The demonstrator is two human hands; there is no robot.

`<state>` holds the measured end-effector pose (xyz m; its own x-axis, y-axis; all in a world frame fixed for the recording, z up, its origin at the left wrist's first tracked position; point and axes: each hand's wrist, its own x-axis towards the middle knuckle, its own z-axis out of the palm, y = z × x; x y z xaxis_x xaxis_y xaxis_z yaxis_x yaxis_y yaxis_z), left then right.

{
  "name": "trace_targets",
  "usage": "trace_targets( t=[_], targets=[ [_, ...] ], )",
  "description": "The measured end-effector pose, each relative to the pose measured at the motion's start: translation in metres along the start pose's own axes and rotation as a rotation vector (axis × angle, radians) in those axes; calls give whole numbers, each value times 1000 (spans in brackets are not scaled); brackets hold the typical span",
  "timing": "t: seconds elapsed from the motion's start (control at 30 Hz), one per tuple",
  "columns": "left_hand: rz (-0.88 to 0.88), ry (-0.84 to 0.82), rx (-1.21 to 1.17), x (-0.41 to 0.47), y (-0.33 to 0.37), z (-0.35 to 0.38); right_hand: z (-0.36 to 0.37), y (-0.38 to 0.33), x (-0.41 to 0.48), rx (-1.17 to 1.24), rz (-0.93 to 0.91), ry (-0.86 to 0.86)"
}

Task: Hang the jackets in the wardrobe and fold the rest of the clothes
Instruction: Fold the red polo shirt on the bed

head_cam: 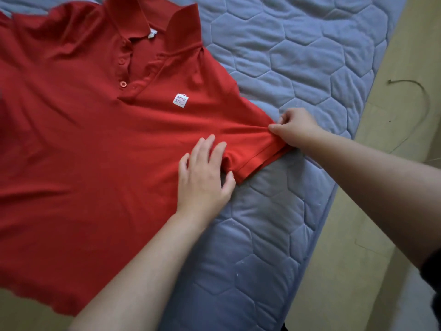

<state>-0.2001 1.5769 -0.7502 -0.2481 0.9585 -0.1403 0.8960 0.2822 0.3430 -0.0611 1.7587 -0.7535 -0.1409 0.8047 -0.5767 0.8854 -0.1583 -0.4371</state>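
A red polo shirt (95,144) lies face up and spread out on a blue quilted mattress (286,56). Its collar points to the top of the view, and a small white logo patch sits on the chest. My left hand (205,177) lies flat on the shirt's side beside the armpit, fingers straight and pressing the cloth down. My right hand (296,130) pinches the end of the shirt's short sleeve (253,154) and pulls it taut toward the mattress edge.
The mattress runs diagonally, with its edge on the right. Beyond it is a tan floor (405,68) with a thin dark cord (420,91) lying on it. The shirt's hem hangs over the mattress edge at the bottom left.
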Motion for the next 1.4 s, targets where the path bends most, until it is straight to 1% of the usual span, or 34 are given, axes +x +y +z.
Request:
trace_targets(
  t=[0.03,0.07,0.1,0.13,0.17,0.23,0.27,0.33,0.37,0.43,0.5,0.57,0.6,0.63,0.7,0.73,0.77,0.8,0.83,0.87,0.9,1.0,1.07,1.13,1.17,1.23,1.4],
  targets=[
    [1,-135,88,-3,-5,8,1,5,-3,-37,1,17],
    [7,-231,160,-7,-8,15,4,10,-7,-42,1,20],
    [23,-261,198,-11,-11,21,7,13,-10,-23,8,19],
    [43,-252,210,-13,-14,23,10,14,-13,25,32,16],
    [72,-200,218,-13,-15,23,11,14,-16,121,76,7],
    [137,-47,195,-10,-15,23,13,11,-24,426,217,-52],
    [163,7,183,-6,-14,21,14,9,-28,579,309,-110],
    [196,62,180,1,-10,17,17,8,-37,789,449,-216],
    [198,71,168,5,-7,14,18,7,-41,863,486,-223],
    [165,75,82,8,-3,8,17,2,-47,1005,510,-145],
    [66,73,-130,6,-1,-3,12,-12,-56,1105,461,-45],
    [-88,86,-395,0,-3,-16,10,-42,-69,1138,311,-34],
    [-186,94,-529,-3,-7,-22,12,-62,-76,1143,196,-82],
    [-322,89,-688,-6,-13,-26,15,-85,-84,1110,66,-168],
    [-725,33,-1097,-12,-28,-37,29,-126,-99,927,-149,-369],
    [-932,-8,-1259,-18,-39,-42,39,-142,-106,865,-202,-420],
    [-1088,-46,-1346,-26,-53,-47,49,-154,-112,855,-220,-416],
    [-1177,-85,-1356,-35,-68,-51,59,-162,-119,865,-217,-373],
    [-1210,-122,-1331,-45,-82,-56,69,-166,-124,852,-217,-317],
    [-1205,-147,-1294,-56,-96,-62,80,-167,-129,786,-227,-263],
    [-1186,-162,-1261,-64,-107,-68,89,-165,-132,657,-255,-226],
    [-1114,-244,-1187,-84,-137,-84,118,-149,-140,97,-317,-208],
    [-1048,-331,-1120,-91,-156,-95,135,-138,-145,-243,-284,-233],
    [-976,-420,-1038,-96,-175,-107,145,-134,-154,-449,-205,-265],
    [-940,-458,-998,-98,-185,-114,147,-134,-161,-484,-168,-286],
    [-880,-509,-921,-102,-202,-128,147,-138,-177,-479,-113,-312],
    [-844,-515,-812,-108,-230,-166,126,-159,-206,-482,-104,-302]
  ],
)
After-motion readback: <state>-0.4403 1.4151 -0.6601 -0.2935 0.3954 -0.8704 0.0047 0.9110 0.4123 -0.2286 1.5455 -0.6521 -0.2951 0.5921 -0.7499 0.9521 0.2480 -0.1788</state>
